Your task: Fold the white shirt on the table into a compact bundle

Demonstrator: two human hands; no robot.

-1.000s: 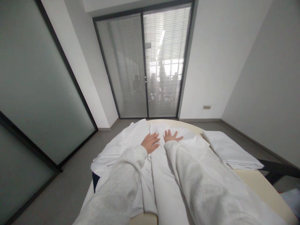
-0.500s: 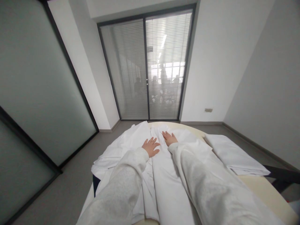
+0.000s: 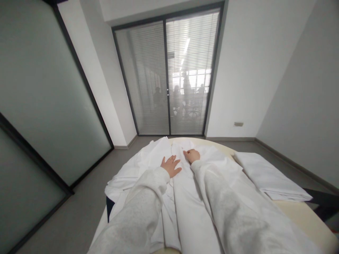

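Observation:
A white garment (image 3: 193, 204), like a coat or shirt, lies spread over the table with a long front edge running down its middle. My left hand (image 3: 171, 166) rests palm down on the cloth, its fingers spread. Just to the right and slightly farther away, my right hand (image 3: 192, 155) has its fingers curled in, pinching the fabric near the garment's far end. The exact fold between those fingertips is hidden. Both forearms, in light grey sleeves, reach over the garment.
A folded white cloth (image 3: 267, 176) sits at the right side of the round, pale table (image 3: 299, 211). Something dark blue (image 3: 109, 206) shows under the garment's left edge. Beyond stand a glass door with blinds (image 3: 169, 84) and a frosted panel (image 3: 39, 81) at left.
My right hand's fingers, stretched out flat before, are now curled in at the cloth. The left hand stays spread in place. The view has shifted slightly.

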